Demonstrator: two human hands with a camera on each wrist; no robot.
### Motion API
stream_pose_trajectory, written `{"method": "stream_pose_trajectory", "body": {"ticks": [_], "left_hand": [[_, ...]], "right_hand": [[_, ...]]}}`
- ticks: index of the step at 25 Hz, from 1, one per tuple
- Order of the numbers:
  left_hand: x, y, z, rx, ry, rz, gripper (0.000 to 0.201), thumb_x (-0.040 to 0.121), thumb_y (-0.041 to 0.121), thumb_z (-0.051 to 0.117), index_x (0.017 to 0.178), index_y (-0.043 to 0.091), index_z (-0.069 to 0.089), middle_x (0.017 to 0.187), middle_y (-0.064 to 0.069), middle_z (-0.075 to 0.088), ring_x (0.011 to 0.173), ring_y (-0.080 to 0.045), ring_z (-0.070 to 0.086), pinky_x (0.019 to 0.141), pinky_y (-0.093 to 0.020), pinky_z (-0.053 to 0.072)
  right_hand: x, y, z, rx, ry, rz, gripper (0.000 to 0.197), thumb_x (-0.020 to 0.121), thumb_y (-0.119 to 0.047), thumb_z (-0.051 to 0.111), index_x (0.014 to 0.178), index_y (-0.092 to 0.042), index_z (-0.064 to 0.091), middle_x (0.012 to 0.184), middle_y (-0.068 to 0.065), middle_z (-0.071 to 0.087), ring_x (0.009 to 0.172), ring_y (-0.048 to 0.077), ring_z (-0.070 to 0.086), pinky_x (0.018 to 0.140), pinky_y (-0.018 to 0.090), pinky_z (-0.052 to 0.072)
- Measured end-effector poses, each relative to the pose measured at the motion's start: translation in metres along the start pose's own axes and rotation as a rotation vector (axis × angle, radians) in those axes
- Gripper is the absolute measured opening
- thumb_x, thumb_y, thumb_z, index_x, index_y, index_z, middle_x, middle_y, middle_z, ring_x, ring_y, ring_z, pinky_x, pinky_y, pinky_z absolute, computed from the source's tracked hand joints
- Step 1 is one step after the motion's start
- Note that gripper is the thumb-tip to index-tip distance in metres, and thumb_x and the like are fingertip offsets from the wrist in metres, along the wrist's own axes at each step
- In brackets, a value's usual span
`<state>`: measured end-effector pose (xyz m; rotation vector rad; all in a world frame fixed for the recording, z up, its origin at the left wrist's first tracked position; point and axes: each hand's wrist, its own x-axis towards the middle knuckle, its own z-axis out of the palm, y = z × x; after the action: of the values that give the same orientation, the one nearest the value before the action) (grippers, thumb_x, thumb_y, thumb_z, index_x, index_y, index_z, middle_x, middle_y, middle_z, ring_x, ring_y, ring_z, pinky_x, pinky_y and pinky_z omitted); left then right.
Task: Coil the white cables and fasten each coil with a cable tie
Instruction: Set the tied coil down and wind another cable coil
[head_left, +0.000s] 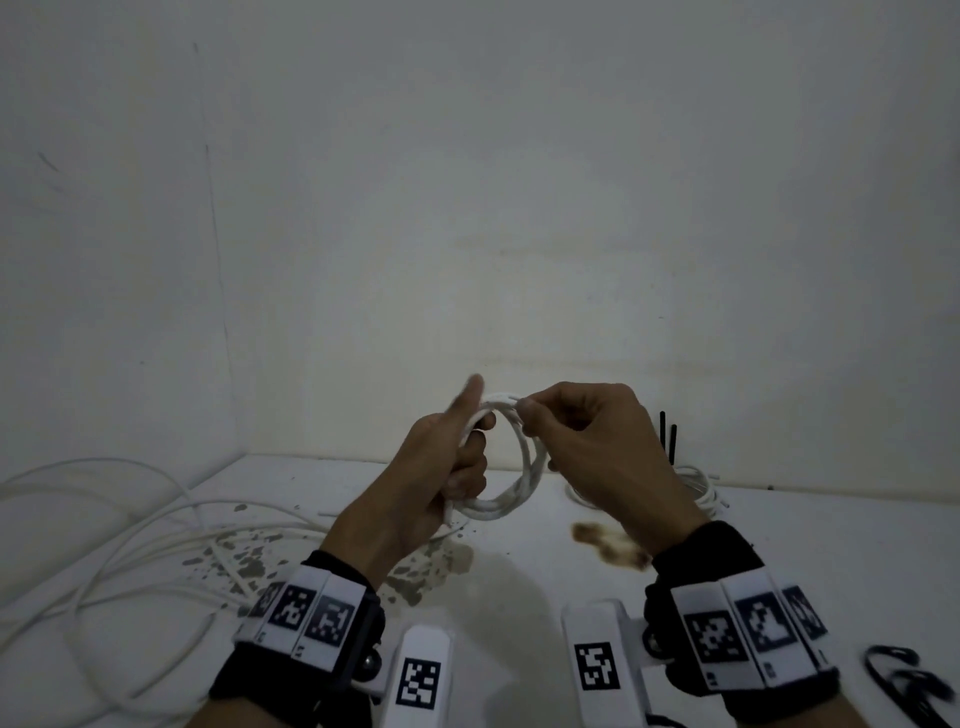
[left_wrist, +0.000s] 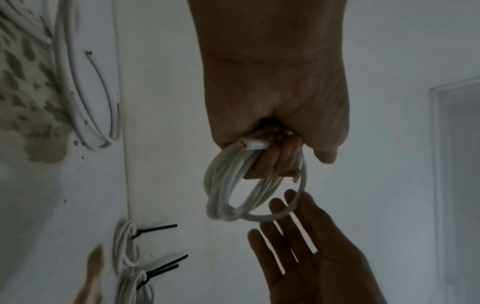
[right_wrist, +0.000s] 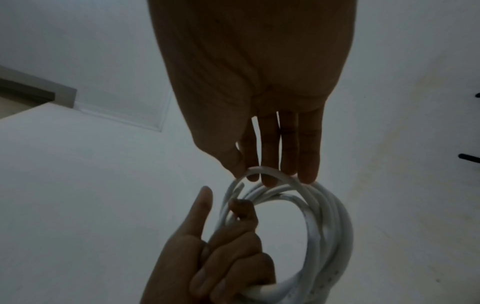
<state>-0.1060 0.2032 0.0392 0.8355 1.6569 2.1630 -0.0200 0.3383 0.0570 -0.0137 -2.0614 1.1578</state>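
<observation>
White table (head_left: 779, 561), brown stain (head_left: 608, 540), grey paint chips (head_left: 249, 561); bare wall (head_left: 519, 182).

— That coil of white cable (head_left: 511, 467) is looking like smooth plastic sheathing, catching a soft sheen.

— And the white tabletop (head_left: 779, 561) is showing a smooth, faintly glossy finish, chipped and stained brown in patches.

— The black cable ties (left_wrist: 158, 228) are looking like matt plastic. The wrist bands (head_left: 691, 566) are reading as black cloth.
</observation>
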Motion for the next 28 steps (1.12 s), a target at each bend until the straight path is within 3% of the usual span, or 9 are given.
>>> {"method": "stream_pose_trajectory", "body": {"ticks": [4,7,9,12,17,19,21,24,28], "left_hand": [[-0.002,0.004,0.002,0.07,-0.019,-0.051,0.042,0.095,0.053,0.048,0.081,0.013,0.053,0.052,0.003,0.021,0.04,-0.009,0.019,0.043,-0.023,0.019],[-0.005,0.007,0.004,0.102,-0.11,-0.077,0.043,0.097,0.052,0.046,0.081,0.013,0.052,0.054,0.002,0.022,0.04,-0.01,0.02,0.045,-0.024,0.019],[-0.008,0.008,0.006,0.12,-0.156,-0.083,0.047,0.096,0.056,0.043,0.081,0.012,0.054,0.054,0.001,0.023,0.04,-0.01,0.021,0.044,-0.023,0.021],[-0.009,0.009,0.008,0.134,-0.122,-0.098,0.054,0.092,0.064,0.041,0.076,0.014,0.056,0.055,0.0,0.023,0.043,-0.01,0.021,0.042,-0.021,0.024],[-0.005,0.008,0.001,0.16,0.002,-0.167,0.06,0.087,0.071,0.045,0.069,0.016,0.06,0.054,0.001,0.024,0.043,-0.011,0.023,0.043,-0.023,0.027],[-0.003,0.005,-0.001,0.177,0.049,-0.21,0.063,0.084,0.074,0.044,0.06,0.017,0.058,0.052,0.002,0.026,0.042,-0.011,0.023,0.042,-0.023,0.027],[-0.002,0.003,0.0,0.197,0.075,-0.233,0.065,0.083,0.077,0.042,0.065,0.015,0.051,0.049,0.003,0.027,0.041,-0.011,0.024,0.042,-0.023,0.028],[-0.002,0.004,0.001,0.222,0.086,-0.241,0.075,0.081,0.08,0.037,0.083,0.009,0.06,0.048,0.005,0.029,0.041,-0.01,0.025,0.043,-0.024,0.028],[-0.003,0.007,0.001,0.251,0.064,-0.222,0.077,0.08,0.082,0.036,0.077,0.013,0.071,0.049,0.005,0.028,0.042,-0.009,0.024,0.047,-0.025,0.024]], "right_hand": [[0.0,0.008,0.003,-0.098,0.058,0.035,0.018,0.087,-0.047,0.068,0.097,-0.032,0.07,0.088,-0.01,0.069,0.071,0.004,0.064,0.06,0.022,0.045],[0.003,0.011,0.0,-0.032,0.014,0.034,0.025,0.093,-0.052,0.057,0.112,-0.037,0.063,0.109,-0.007,0.065,0.102,0.008,0.061,0.08,0.025,0.049],[0.002,0.008,0.0,0.068,-0.114,0.048,0.024,0.1,-0.045,0.05,0.117,-0.037,0.065,0.114,-0.011,0.067,0.11,0.002,0.059,0.091,0.025,0.045],[-0.002,0.006,0.002,0.204,-0.252,0.06,0.023,0.102,-0.028,0.051,0.113,-0.028,0.072,0.103,-0.012,0.073,0.099,-0.004,0.064,0.09,0.023,0.049],[0.0,0.016,0.002,-0.033,-0.313,-0.122,0.026,0.097,-0.032,0.061,0.121,-0.032,0.07,0.11,-0.014,0.074,0.102,-0.004,0.066,0.089,0.019,0.053],[0.0,0.019,0.005,-0.169,-0.262,-0.194,0.028,0.095,-0.033,0.065,0.122,-0.031,0.071,0.112,-0.01,0.074,0.09,-0.011,0.066,0.079,0.009,0.051],[-0.001,0.023,0.009,-0.276,-0.135,-0.26,0.029,0.09,-0.036,0.07,0.117,-0.027,0.074,0.108,-0.007,0.076,0.069,-0.013,0.06,0.068,0.003,0.045],[-0.003,0.026,0.015,-0.359,-0.011,-0.347,0.029,0.089,-0.038,0.072,0.114,-0.023,0.075,0.096,-0.004,0.078,0.063,-0.001,0.062,0.065,0.012,0.052],[-0.004,0.026,0.019,-0.383,0.049,-0.248,0.027,0.092,-0.037,0.066,0.118,-0.03,0.072,0.1,-0.007,0.077,0.074,0.009,0.07,0.075,0.031,0.058]]}}
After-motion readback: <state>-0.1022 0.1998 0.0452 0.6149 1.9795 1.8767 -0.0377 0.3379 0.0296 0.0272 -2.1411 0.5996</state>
